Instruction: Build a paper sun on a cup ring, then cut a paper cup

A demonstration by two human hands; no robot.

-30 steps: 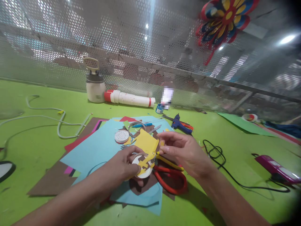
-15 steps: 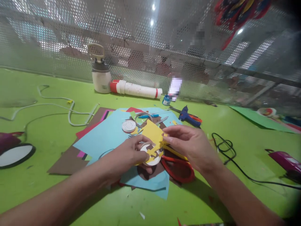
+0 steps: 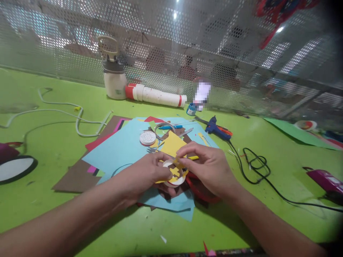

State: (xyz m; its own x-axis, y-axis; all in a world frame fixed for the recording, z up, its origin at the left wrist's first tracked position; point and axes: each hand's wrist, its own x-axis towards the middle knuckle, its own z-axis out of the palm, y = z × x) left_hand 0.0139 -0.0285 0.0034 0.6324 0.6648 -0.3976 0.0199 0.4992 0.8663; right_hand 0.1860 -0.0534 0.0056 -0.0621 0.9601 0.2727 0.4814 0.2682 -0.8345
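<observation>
My left hand [image 3: 150, 173] is closed around a small white round lid [image 3: 168, 163], thumb on top and fingers beneath. Yellow paper cutouts [image 3: 174, 172] lie across the lid over a brown area. The fingertips of my right hand [image 3: 209, 166] pinch a small yellow paper piece [image 3: 176, 161] at the lid's upper edge. Behind the hands is a larger yellow paper sheet [image 3: 171, 143]. Red-handled scissors [image 3: 199, 191] lie partly under my right hand. A white dotted round lid [image 3: 147, 137] sits just beyond my left hand.
Light blue paper [image 3: 115, 150] and brown sheets [image 3: 72, 173] are stacked on the green table [image 3: 112, 232]. A blue glue gun [image 3: 215, 129] with a black cord [image 3: 254, 182] lies right. A sprayer bottle [image 3: 115, 84] and white tube [image 3: 160, 96] stand along the mesh wall.
My right hand has moved left and closer to the white lid, bringing the yellow piece to its upper edge. My left hand still holds the lid. The view has shifted slightly.
</observation>
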